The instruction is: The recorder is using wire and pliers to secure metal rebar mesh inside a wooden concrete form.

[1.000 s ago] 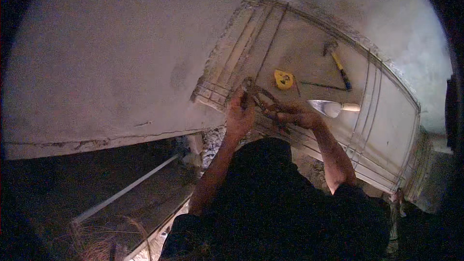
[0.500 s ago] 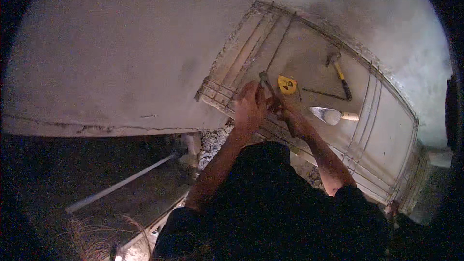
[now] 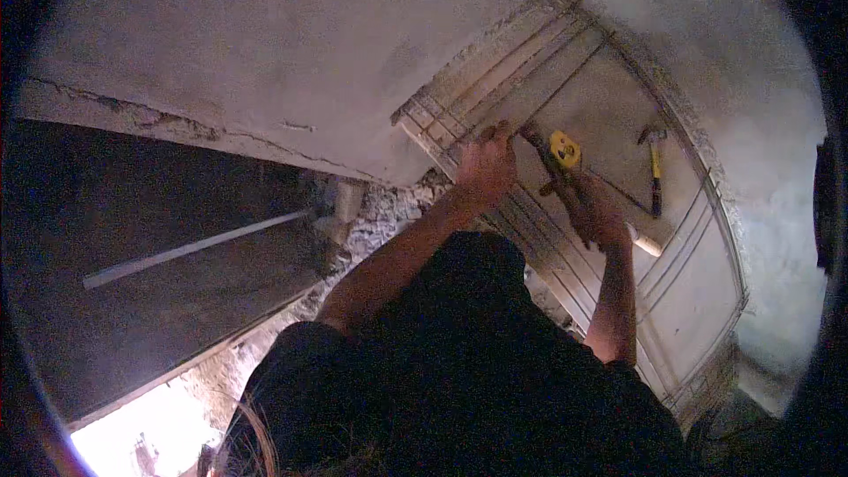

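Note:
My left hand (image 3: 484,168) has curled fingers at the near left part of a pale panel (image 3: 693,336) crossed by thin rods; what they hold is hidden. My right hand (image 3: 599,216) grips a dark pliers-like tool (image 3: 542,145), its head pointing up and left, just right of my left hand. Beside that head lies a yellow tape measure (image 3: 564,149). Farther right a hammer (image 3: 655,168) with a yellow-and-black handle rests on the panel. A trowel with a pale wooden handle (image 3: 647,243) is partly hidden behind my right hand.
A grey plastered surface (image 3: 265,35) fills the upper left, with a cracked edge above a dark recess (image 3: 159,194) holding a long pale bar (image 3: 194,251). Rubble (image 3: 389,216) shows beneath the panel's left end. A plastered wall (image 3: 733,71) rises at the right.
My left hand has come away from the tool's head and now sits apart to its left. My right hand still grips the tool. The whole view has turned.

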`<action>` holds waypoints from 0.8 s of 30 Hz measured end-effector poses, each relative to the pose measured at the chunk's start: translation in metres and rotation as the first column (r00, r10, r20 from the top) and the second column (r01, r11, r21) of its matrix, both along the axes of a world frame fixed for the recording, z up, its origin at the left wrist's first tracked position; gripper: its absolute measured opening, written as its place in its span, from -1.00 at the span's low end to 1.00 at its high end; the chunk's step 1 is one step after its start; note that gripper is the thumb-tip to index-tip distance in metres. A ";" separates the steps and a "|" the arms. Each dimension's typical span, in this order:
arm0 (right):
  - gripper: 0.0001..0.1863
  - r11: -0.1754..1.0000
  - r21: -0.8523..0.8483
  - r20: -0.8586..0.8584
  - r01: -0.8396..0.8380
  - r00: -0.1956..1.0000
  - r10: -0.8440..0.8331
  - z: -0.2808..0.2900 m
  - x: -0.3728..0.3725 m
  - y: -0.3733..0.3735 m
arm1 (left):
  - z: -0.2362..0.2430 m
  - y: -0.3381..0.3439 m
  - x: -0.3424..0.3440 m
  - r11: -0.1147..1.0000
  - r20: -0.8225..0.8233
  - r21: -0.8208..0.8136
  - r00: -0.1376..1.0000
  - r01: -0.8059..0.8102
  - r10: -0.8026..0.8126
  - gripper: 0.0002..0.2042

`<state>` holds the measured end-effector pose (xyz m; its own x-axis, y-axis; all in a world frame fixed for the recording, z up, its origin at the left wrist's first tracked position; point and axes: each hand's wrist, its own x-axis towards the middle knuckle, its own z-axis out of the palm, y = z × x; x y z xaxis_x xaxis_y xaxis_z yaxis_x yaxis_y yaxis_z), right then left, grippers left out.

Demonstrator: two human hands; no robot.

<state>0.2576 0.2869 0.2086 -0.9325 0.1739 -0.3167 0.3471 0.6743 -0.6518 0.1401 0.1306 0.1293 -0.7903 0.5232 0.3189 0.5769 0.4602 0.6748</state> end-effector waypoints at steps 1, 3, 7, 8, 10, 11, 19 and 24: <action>-0.61 0.992 -0.109 0.231 0.057 0.973 -0.031 0.003 0.002 0.007 | 0.002 0.001 0.001 0.998 -0.024 -0.050 0.999 0.042 -0.044 -0.73; -0.60 0.972 -0.236 0.071 0.004 0.997 0.013 -0.008 0.003 0.017 | 0.001 0.002 0.001 0.993 -0.040 -0.094 0.996 0.077 -0.081 -0.72; -0.54 0.819 -0.573 -0.004 -0.005 1.000 0.003 -0.017 -0.001 0.032 | 0.020 0.014 -0.006 0.971 0.163 -0.158 0.975 0.178 -0.153 -0.69; -0.52 0.811 -0.586 -0.002 0.001 1.000 -0.002 -0.015 -0.001 0.033 | 0.027 0.016 -0.007 0.963 0.211 -0.178 0.964 0.202 -0.163 -0.69; -0.51 0.945 -0.327 0.040 0.026 0.999 -0.014 -0.017 0.004 0.029 | 0.018 0.007 -0.012 0.963 -0.090 -0.224 0.981 0.148 -0.172 -0.73; -0.50 0.998 -0.043 0.060 0.040 0.997 -0.038 -0.019 0.007 0.027 | 0.014 0.005 -0.014 0.962 -0.393 -0.260 0.900 0.087 -0.188 -0.76; -0.61 0.836 -0.512 -0.189 0.197 0.924 -0.333 -0.075 -0.006 0.084 | 0.030 -0.009 -0.034 0.989 0.464 0.125 0.886 -0.080 0.013 -0.84; -0.63 0.552 0.833 -0.122 0.020 0.981 0.149 -0.192 0.035 0.213 | 0.001 -0.013 -0.026 0.858 0.749 0.485 0.587 -0.167 -0.308 -0.90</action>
